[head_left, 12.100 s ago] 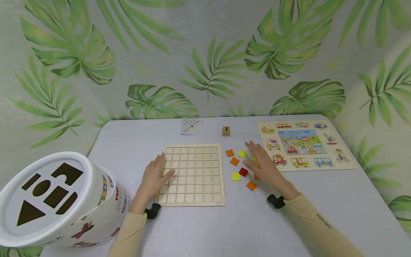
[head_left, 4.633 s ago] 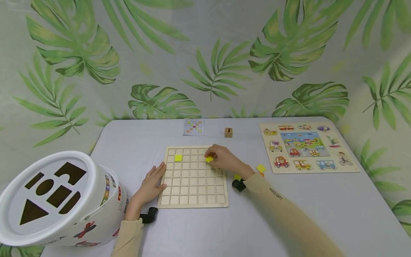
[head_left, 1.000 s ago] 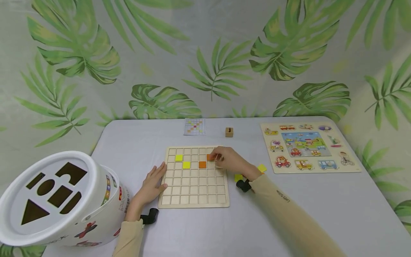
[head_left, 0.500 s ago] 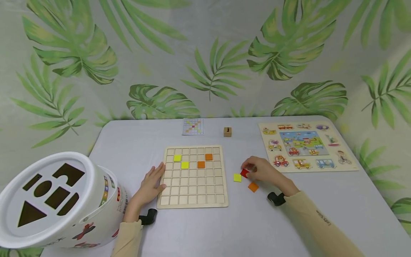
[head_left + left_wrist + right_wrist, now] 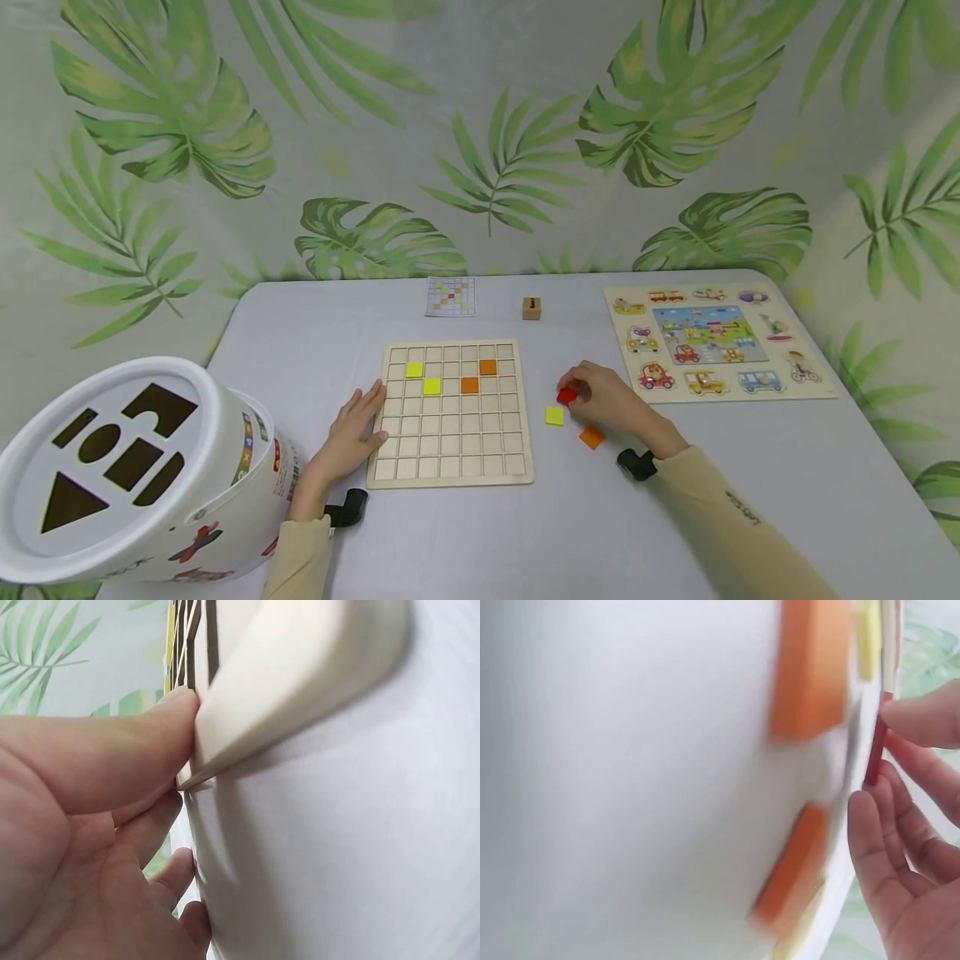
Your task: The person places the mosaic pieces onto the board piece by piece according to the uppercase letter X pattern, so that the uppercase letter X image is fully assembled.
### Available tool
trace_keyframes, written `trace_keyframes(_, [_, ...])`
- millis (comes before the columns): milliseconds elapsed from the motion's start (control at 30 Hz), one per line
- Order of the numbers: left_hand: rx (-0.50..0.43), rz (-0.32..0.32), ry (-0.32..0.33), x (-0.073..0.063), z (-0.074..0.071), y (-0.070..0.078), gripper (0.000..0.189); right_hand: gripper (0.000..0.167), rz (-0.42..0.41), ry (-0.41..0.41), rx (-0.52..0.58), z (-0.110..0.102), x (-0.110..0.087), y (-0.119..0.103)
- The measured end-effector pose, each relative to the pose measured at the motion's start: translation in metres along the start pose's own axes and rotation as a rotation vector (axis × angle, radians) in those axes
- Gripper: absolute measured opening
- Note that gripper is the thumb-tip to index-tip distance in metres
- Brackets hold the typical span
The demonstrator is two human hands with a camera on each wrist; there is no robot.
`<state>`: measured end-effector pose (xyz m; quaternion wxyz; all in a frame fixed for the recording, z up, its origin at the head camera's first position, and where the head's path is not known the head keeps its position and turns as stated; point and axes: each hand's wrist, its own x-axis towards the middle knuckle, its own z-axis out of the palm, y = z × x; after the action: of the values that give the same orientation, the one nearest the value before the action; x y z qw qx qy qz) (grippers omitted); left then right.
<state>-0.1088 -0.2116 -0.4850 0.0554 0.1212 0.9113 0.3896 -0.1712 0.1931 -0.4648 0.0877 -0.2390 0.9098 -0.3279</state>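
My left hand (image 5: 352,433) rests at the left edge of the wooden grid board (image 5: 450,433), fingers extended along it and thumb lying over the rim. In the left wrist view the thumb (image 5: 150,746) touches the board's edge. Two yellow tiles (image 5: 415,369) and two orange tiles (image 5: 488,367) sit in cells of the upper rows. Right of the board, my right hand (image 5: 611,400) pinches a red square tile (image 5: 566,396) between thumb and fingertips. A loose yellow tile (image 5: 554,416) and an orange tile (image 5: 592,437) lie close by. Another orange tile (image 5: 795,862) shows in the right wrist view.
A printed pattern card (image 5: 451,297) and a small wooden cube (image 5: 532,308) stand behind the board. A vehicle picture puzzle (image 5: 630,367) lies at the back right. At the left stands a white bucket (image 5: 247,533) with a shape-sorter lid (image 5: 37,425).
Since the first frame, two yellow and two orange tiles have gone onto the board. My right hand has left the board, taken the red tile and shifted it slightly left.
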Motion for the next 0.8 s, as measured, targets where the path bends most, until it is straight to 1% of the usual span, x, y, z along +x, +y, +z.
trace_keyframes(100, [0.005, -0.006, -0.005, 0.0, 0.0, 0.0, 0.068, 0.023, -0.009, 0.013, 0.051, 0.003, 0.008, -0.011])
trace_keyframes(233, [0.002, -0.009, -0.005, 0.0, -0.001, 0.001, 0.068, 0.023, -0.044, -0.013, 0.084, 0.01, 0.025, -0.032])
trace_keyframes(433, [-0.008, -0.014, -0.004, 0.0, -0.001, 0.003, 0.067, 0.022, -0.165, -0.081, 0.106, 0.029, 0.05, -0.068])
trace_keyframes(533, [-0.012, -0.013, -0.003, 0.0, -0.002, 0.003, 0.067, 0.021, -0.226, -0.112, 0.089, 0.041, 0.062, -0.081])
trace_keyframes(633, [-0.014, -0.01, -0.002, 0.0, -0.002, 0.003, 0.067, 0.021, -0.264, -0.137, 0.045, 0.053, 0.073, -0.09])
trace_keyframes(800, [-0.009, -0.011, -0.003, -0.001, -0.002, 0.003, 0.067, 0.02, -0.274, -0.173, -0.024, 0.067, 0.084, -0.101])
